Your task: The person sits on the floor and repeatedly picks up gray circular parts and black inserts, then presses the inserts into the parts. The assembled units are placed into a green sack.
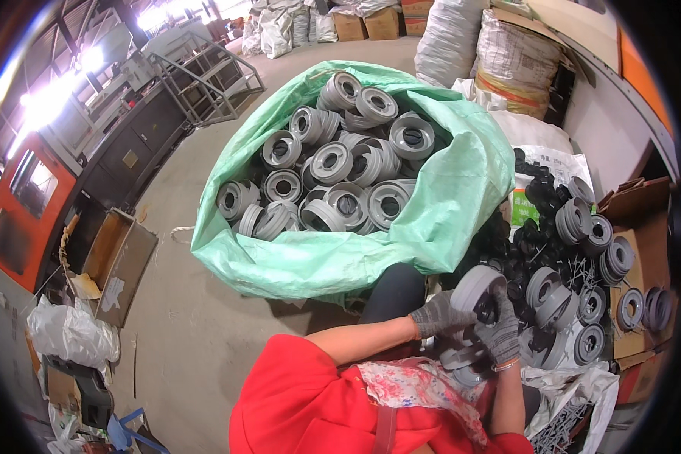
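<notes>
A grey ribbed plastic ring (477, 286), shaped like a wheel hub, is held up over my lap. My left hand (437, 315), in a grey knit glove, is closed on its lower left side. My right hand (499, 331), gloved alike, is closed at its lower right, with fingers against a small black piece at the opening. How that black piece sits is partly hidden by the fingers. More grey rings (461, 357) lie on my lap below my hands. Just beyond, a large green woven sack (280, 261) stands open, full of similar rings with black centres.
Black plastic parts (526, 197) are heaped at my right, with grey rings (548, 295) and thin grey rods around them. A cardboard box (643, 257) stands farther right. White sacks (454, 38) rise behind. A cardboard box (121, 265) and an orange-doored machine (19, 204) are at left.
</notes>
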The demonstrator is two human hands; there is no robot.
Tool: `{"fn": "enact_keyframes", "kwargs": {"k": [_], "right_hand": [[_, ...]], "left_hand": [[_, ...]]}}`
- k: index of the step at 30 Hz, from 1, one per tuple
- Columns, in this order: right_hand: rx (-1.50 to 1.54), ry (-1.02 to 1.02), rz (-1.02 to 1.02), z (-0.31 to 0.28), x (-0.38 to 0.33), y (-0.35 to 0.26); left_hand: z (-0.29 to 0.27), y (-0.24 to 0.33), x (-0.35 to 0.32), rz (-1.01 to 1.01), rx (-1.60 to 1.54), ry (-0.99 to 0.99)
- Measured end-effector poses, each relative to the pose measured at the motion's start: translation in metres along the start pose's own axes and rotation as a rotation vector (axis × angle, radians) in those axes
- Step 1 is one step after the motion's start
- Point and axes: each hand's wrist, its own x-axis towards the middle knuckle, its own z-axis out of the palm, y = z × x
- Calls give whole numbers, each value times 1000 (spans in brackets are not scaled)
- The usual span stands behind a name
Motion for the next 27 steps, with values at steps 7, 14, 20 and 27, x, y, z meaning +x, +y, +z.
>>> {"fn": "enact_keyframes", "kwargs": {"k": [7,14,20,27], "right_hand": [[-326,-80,-108,1,-13,-12],[-226,-133,-174,-1,-23,-5],[569,118,151,24,-23,12],[320,63,23,18,-26,15]], "left_hand": [[-5,1,-4,182,203,-3],[-8,16,-7,103,198,-81],[9,5,-16,401,382,-38],[-14,-27,-10,1055,756,-148]]}}
